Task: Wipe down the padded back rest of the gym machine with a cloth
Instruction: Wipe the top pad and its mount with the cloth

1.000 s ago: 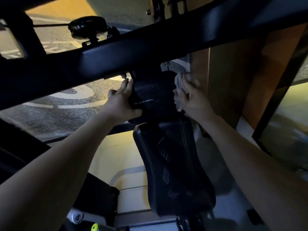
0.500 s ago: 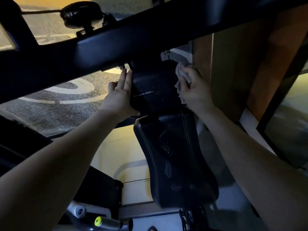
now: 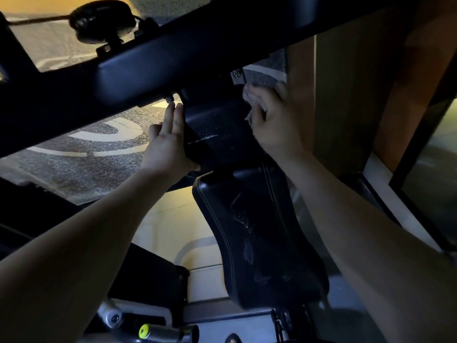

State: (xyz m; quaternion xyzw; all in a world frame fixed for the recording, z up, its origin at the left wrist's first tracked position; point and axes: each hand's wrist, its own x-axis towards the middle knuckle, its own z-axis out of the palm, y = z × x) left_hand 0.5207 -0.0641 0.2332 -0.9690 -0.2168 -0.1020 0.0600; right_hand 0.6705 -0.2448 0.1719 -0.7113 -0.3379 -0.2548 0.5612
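The black padded back rest [image 3: 217, 134] stands upright at the centre, its top tucked under a thick black frame bar [image 3: 173, 58]. Below it lies the black padded seat [image 3: 259, 243] with pale stitching and wet streaks. My left hand [image 3: 168, 144] grips the back rest's left edge, fingers pointing up and thumb wrapped under its lower corner. My right hand [image 3: 274, 122] presses a pale crumpled cloth [image 3: 249, 102] against the upper right edge of the back rest. Most of the cloth is hidden under my fingers.
A round black knob [image 3: 103, 21] with a cable sits on the bar at the upper left. A brown wooden panel [image 3: 346, 107] stands close on the right. Grey metal parts and a yellow-green pin [image 3: 144, 331] lie at the bottom. Speckled floor with white lines [image 3: 81, 154] lies to the left.
My right hand has slid the cloth upward along the back rest's right edge. My left hand has shifted slightly up on the left edge, and the view has tilted down a little.
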